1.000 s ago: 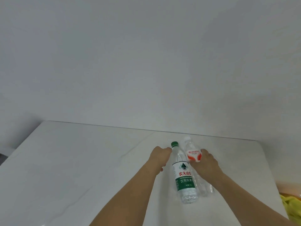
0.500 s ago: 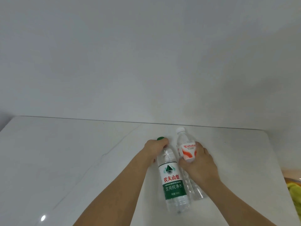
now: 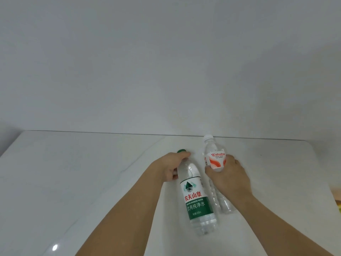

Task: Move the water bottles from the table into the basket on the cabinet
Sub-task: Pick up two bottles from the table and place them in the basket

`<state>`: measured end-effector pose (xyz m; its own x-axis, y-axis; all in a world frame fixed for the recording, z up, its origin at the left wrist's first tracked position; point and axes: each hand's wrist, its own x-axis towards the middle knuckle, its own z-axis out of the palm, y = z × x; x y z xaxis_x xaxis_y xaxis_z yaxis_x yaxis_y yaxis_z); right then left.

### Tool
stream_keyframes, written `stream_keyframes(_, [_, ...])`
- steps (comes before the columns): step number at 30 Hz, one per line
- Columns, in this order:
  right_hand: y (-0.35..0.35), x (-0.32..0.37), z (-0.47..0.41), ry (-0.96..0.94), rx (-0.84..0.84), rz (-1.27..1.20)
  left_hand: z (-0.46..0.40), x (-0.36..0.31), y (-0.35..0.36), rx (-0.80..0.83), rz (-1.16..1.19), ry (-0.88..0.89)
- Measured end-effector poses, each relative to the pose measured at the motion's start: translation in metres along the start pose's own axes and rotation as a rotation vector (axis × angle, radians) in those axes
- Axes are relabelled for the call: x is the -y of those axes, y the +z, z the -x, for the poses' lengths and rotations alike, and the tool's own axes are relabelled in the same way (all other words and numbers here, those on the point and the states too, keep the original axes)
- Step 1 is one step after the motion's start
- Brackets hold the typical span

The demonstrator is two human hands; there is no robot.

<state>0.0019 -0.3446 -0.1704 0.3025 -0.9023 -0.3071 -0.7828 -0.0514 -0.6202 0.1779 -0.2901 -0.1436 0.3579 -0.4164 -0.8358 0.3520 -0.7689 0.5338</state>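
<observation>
Two clear water bottles are on the white table [image 3: 92,182]. The green-labelled bottle [image 3: 196,202] has a green cap and is gripped at its neck by my left hand [image 3: 174,166]. The smaller bottle [image 3: 215,159] has a white cap and a red and white label; my right hand [image 3: 228,179] is closed around its middle, hiding part of the body. The two bottles are side by side, nearly touching. No basket or cabinet is in view.
A plain white wall rises behind the table's far edge. The table's right edge runs down past my right arm, and something yellow [image 3: 339,209] shows beyond it at the frame's right border.
Both hands have kept hold of their bottles, and the bottles now look closer and larger. The green-capped bottle's top has tilted further left. The view has shifted.
</observation>
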Motion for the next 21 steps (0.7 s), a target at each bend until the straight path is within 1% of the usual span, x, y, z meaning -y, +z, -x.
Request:
stream_keyframes(2, [-0.007,0.003,-0.001,0.055,0.062,-0.015,0.004,0.009,-0.005,-0.020,0.056,0.020])
stream_keyframes(4, [-0.014,0.002,-0.005,0.099,0.196,-0.056,0.014,0.019,-0.011,-0.060,0.104,0.027])
stream_keyframes(6, [-0.027,0.003,0.000,0.130,0.324,-0.199,0.036,0.023,-0.020,-0.094,0.113,0.067])
stream_keyframes(8, [-0.039,0.009,0.014,0.145,0.409,-0.356,0.061,0.022,-0.027,-0.149,0.073,0.144])
stream_keyframes(11, [-0.053,0.033,0.045,0.093,0.411,-0.500,0.103,0.014,-0.034,-0.295,-0.008,0.344])
stream_keyframes(14, [-0.074,0.073,0.075,-0.034,0.414,-0.606,0.160,0.007,-0.046,-0.443,-0.149,0.570])
stream_keyframes(16, [-0.087,0.100,0.088,-0.097,0.401,-0.666,0.191,-0.001,-0.060,-0.533,-0.221,0.664])
stream_keyframes(21, [-0.146,0.191,0.148,-0.377,0.290,-0.726,0.303,-0.025,-0.117,-0.648,-0.121,0.840])
